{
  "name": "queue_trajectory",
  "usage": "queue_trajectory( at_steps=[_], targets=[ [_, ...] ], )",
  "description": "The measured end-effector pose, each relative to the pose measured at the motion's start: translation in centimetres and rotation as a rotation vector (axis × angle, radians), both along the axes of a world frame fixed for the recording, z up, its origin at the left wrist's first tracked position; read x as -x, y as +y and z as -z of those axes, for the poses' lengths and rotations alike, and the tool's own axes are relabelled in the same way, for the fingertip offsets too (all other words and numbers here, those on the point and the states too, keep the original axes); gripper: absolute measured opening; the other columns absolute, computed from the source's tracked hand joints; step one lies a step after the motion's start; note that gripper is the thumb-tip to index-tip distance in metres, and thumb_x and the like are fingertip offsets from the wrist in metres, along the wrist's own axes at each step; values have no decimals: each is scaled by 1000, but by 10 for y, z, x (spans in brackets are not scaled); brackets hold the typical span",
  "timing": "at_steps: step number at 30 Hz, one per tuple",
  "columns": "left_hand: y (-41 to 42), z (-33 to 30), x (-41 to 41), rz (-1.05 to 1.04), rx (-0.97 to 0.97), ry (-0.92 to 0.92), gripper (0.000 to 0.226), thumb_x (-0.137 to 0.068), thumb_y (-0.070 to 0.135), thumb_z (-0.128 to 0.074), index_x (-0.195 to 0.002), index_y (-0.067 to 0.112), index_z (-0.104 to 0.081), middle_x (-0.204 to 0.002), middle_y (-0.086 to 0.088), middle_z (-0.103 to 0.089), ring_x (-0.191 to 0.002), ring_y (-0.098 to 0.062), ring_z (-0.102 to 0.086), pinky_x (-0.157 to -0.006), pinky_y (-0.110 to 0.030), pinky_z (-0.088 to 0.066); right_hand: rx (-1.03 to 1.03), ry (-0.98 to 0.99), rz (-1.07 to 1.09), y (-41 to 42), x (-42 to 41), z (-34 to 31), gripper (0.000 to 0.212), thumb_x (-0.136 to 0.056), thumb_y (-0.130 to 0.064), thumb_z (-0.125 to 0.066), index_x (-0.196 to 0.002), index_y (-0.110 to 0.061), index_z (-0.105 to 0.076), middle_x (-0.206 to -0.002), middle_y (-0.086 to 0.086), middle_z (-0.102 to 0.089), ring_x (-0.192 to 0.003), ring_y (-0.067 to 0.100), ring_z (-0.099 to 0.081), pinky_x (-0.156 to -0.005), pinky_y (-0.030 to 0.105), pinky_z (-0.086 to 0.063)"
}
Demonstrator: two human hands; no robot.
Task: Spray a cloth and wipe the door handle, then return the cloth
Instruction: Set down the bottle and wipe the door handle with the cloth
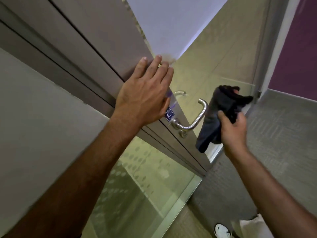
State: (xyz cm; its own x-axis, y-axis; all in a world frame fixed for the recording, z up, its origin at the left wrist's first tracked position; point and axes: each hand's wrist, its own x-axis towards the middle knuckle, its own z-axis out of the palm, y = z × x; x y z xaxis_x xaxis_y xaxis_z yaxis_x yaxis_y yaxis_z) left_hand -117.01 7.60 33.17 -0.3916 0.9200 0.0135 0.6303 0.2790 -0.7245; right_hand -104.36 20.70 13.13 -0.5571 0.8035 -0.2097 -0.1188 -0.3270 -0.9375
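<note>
Two hands are in view at the door edge. Left hand [145, 90] lies flat and open, fingers spread, pressed against the edge of the door [106, 48] just above the latch plate, apparently steadying it. Right hand [233, 129] is closed around a dark cloth [216, 115], which hangs bunched and loose just beside the metal door handle [197, 117]; whether cloth and lever touch cannot be determined. No spray bottle is visible.

Probable step: wiping the handle, beginning or ending.

Fault conditions:
- Loose cloth folds may snag on the curved lever end, dragging the cloth from the grip.
- Wiping pressure may depress the lever or swing the door if the left hand relaxes.
- Fingers at the door edge risk pinching should the door close.
</note>
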Motion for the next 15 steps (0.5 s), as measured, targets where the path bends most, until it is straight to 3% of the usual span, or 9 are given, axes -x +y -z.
queue_trajectory(
  at_steps=[2, 4, 7, 12, 15],
  targets=[
    [0, 0, 1, 2, -10, 3, 77, -98, 54, -30, -157, 5, -21, -163, -19, -27, -153, -34, -20, -124, -51, -11, -735, -241, -169, 9, 16, -15, 45, -88, -2, -60, -126, -24, -65, -135, -7, -59, -111, 17, -56, -93, 37, -49],
    [-1, 1, 1, 16, -14, 31, 77, -98, 53, -31, -156, 4, -21, -163, -19, -28, -153, -34, -21, -124, -51, -11, -1080, -415, -375, -5, 27, -16, 57, -83, -5, -60, -137, -24, -60, -143, -7, -56, -109, 24, -50, -88, 40, -47],
    [1, 0, -1, 12, -28, 31, 77, -97, 53, -31, -156, 4, -22, -161, -19, -30, -152, -34, -24, -123, -51, -14, -1268, -466, -425, -33, 34, -2, 46, -79, -6, -67, -122, -22, -63, -125, -7, -62, -97, 26, -47, -76, 44, -47],
    [1, 0, 0, -10, -17, 22, 74, -97, 49, -33, -154, 3, -25, -158, -20, -35, -151, -34, -27, -123, -51, -17, -1286, -451, -429, -48, 25, 10, 56, -79, -2, -64, -129, -27, -57, -133, -11, -58, -101, 25, -47, -76, 40, -45],
    [1, 1, 1, -2, -3, 46, 75, -98, 51, -32, -155, 3, -23, -160, -20, -33, -151, -34, -26, -123, -51, -16, -1322, -329, -564, -28, 20, 18, 58, -76, -1, -69, -126, -32, -65, -133, -17, -63, -97, 12, -37, -76, 32, -38]
  ],
)
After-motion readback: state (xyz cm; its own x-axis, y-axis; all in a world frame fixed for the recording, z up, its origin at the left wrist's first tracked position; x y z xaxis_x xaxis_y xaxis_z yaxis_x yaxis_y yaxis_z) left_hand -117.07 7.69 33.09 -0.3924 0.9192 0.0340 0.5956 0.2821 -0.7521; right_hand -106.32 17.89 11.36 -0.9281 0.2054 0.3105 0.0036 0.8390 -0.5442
